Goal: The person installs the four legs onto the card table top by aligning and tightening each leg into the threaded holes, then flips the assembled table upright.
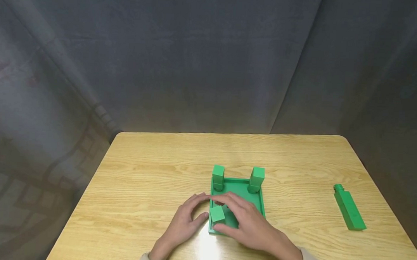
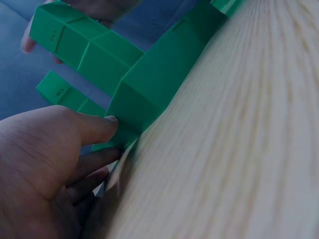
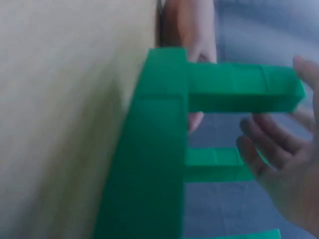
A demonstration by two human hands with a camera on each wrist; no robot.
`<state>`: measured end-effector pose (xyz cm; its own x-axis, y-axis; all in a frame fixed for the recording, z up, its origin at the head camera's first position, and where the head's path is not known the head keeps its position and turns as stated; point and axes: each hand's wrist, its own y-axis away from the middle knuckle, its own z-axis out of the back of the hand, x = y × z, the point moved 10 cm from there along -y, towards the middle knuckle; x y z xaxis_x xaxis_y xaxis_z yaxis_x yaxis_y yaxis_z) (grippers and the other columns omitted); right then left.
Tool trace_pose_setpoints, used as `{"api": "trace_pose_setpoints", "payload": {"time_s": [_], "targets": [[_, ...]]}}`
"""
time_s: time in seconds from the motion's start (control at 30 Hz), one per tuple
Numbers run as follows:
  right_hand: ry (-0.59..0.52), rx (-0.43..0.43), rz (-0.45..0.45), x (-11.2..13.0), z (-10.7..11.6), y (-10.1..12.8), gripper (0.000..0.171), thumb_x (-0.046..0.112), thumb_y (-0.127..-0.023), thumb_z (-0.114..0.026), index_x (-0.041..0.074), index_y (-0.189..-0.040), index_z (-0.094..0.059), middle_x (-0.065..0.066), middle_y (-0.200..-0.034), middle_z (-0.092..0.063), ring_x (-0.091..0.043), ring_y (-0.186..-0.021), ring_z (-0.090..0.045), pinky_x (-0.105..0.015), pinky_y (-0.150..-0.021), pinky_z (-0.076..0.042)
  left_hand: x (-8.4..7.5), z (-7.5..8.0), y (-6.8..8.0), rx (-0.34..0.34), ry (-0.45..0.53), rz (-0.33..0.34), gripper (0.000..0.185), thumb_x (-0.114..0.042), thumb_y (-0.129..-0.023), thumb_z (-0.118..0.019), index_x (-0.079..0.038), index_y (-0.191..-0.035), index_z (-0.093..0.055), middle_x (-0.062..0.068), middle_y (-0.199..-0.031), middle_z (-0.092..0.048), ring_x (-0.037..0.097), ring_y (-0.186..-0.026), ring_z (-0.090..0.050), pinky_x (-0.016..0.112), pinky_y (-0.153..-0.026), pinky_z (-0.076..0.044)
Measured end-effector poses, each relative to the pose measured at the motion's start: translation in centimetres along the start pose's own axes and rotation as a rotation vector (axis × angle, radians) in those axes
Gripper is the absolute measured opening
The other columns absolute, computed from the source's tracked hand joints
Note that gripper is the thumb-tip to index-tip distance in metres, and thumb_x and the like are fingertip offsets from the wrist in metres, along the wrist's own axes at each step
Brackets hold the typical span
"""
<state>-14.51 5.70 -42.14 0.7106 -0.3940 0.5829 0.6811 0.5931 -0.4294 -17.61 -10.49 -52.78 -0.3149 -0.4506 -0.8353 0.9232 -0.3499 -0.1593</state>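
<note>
**Near-left post upright in tray, fingers of both hands beside it**

Post (image 1: 217,214) stands upright in the near-left corner of the green tray (image 1: 259,200), long axis vertical, square top facing the head camera. Two more posts (image 1: 218,177) (image 1: 257,179) stand in the far corners; the near-right corner is hidden under the right hand.

Right hand (image 1: 246,221) lies over the tray just right of the post, fingers loosely spread and reaching across its far side toward the left rim, thumb near the tray's front edge. Right wrist view shows those fingers (image 3: 271,149) relaxed beside the post and apart from it, gripping nothing (contact cannot be ruled out in the head view).

Left hand (image 1: 187,220) rests on the tabletop (image 1: 151,170) outside the tray's left wall, thumb (image 2: 94,127) pressed to the near-left corner, fingers straight.

One loose post (image 1: 348,208) lies flat, well apart to the right, peg end pointing away.
</note>
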Motion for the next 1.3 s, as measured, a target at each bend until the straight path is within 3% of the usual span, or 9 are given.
{"api": "trace_pose_setpoints", "payload": {"time_s": [0.1,0.23,0.43,0.67,0.83,1.0,1.13,1.3], "targets": [[-0.019,0.064,0.071,0.5,0.1,0.1,0.052,0.021,-0.107,-0.074,0.02,-0.157,-0.062,0.005,-0.146,-0.065,-0.015,-0.133,-0.064,-0.042,-0.107,-0.06,0.1,0.0,0.0,0.001,-0.002,0.0,0.051,-0.021,-0.105,-0.076,-0.027,-0.154,-0.065,-0.003,-0.158,-0.065,0.036,-0.155,-0.051,0.069,-0.132,-0.03],[-0.052,0.107,0.132,0.8,0.5,0.2,0.049,0.007,-0.108,-0.064,0.021,-0.156,-0.064,0.004,-0.144,-0.066,-0.015,-0.129,-0.065,-0.039,-0.105,-0.06,0.2,-0.1,0.1,0.003,-0.003,0.013,0.05,-0.023,-0.106,-0.076,-0.028,-0.154,-0.064,-0.002,-0.159,-0.064,0.037,-0.155,-0.051,0.072,-0.13,-0.031],[-0.064,0.095,0.144,0.6,0.8,0.1,0.044,0.01,-0.11,-0.065,0.019,-0.153,-0.066,0.005,-0.139,-0.07,-0.011,-0.123,-0.069,-0.034,-0.1,-0.063,0.3,-0.1,0.1,0.002,-0.002,0.023,0.052,-0.02,-0.105,-0.076,-0.029,-0.154,-0.064,-0.005,-0.159,-0.064,0.035,-0.155,-0.051,0.07,-0.132,-0.03],[-0.102,0.029,0.048,-0.3,1.0,-0.1,0.035,0.021,-0.104,-0.079,0.019,-0.138,-0.07,0.011,-0.127,-0.072,-0.009,-0.104,-0.071,-0.033,-0.086,-0.066,0.2,0.0,0.0,-0.007,-0.005,0.009,0.054,-0.016,-0.104,-0.077,-0.028,-0.154,-0.065,-0.006,-0.158,-0.065,0.033,-0.155,-0.052,0.068,-0.132,-0.031],[-0.065,-0.035,0.028,-0.4,0.7,0.0,0.032,0.029,-0.102,-0.084,0.019,-0.126,-0.066,0.01,-0.118,-0.071,-0.015,-0.094,-0.072,-0.032,-0.079,-0.067,0.3,0.0,0.0,-0.009,-0.002,0.02,0.052,-0.018,-0.104,-0.077,-0.029,-0.154,-0.065,-0.005,-0.158,-0.065,0.035,-0.155,-0.052,0.07,-0.131,-0.032],[-0.032,-0.044,-0.024,-0.6,0.6,-0.1,0.036,0.033,-0.098,-0.087,0.021,-0.122,-0.063,0.013,-0.113,-0.068,-0.014,-0.092,-0.071,-0.032,-0.077,-0.065,0.2,0.0,0.0,-0.007,-0.001,0.024,0.052,-0.017,-0.104,-0.077,-0.028,-0.154,-0.065,-0.003,-0.158,-0.065,0.037,-0.155,-0.051,0.071,-0.13,-0.032],[-0.019,-0.013,-0.025,-0.5,0.7,-0.1,0.041,0.033,-0.098,-0.087,0.02,-0.13,-0.065,0.011,-0.118,-0.071,-0.012,-0.098,-0.071,-0.032,-0.08,-0.064,0.2,0.0,0.0,-0.011,-0.003,0.025,0.052,-0.017,-0.103,-0.078,-0.027,-0.153,-0.066,-0.004,-0.158,-0.065,0.036,-0.155,-0.051,0.07,-0.131,-0.032],[-0.031,0.06,0.069,0.3,0.6,0.1,0.048,0.021,-0.107,-0.073,0.021,-0.154,-0.062,0.006,-0.14,-0.069,-0.012,-0.12,-0.069,-0.037,-0.096,-0.064,0.2,0.0,0.0,0.0,0.002,0.022,0.052,-0.018,-0.104,-0.077,-0.026,-0.154,-0.065,-0.005,-0.158,-0.065,0.034,-0.156,-0.05,0.068,-0.133,-0.03]]}}
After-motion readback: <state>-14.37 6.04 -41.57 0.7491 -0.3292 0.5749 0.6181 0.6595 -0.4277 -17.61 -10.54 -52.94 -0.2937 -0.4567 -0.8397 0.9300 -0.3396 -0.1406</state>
